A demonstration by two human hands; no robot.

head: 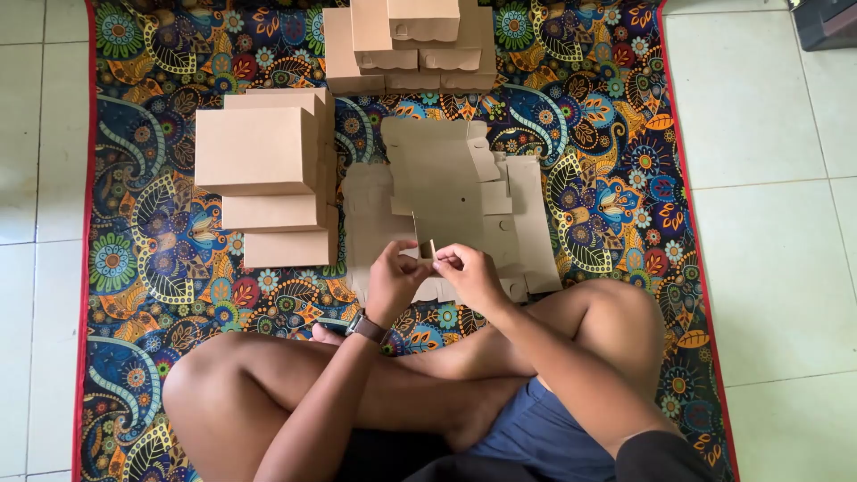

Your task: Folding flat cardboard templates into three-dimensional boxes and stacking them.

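A patterned mat (616, 134) covers pale floor tiles (768, 116).

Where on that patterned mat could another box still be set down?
Bare mat shows right of the flat cardboard sheets, up to the red edge. A narrower strip lies left of the folded box stack. The middle is crowded: sheets under both hands, more boxes at the top.

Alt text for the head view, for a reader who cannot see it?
Seated cross-legged on a patterned mat, a person pinches a flap of a flat cardboard sheet with the left hand and right hand. Folded boxes are stacked left of it.
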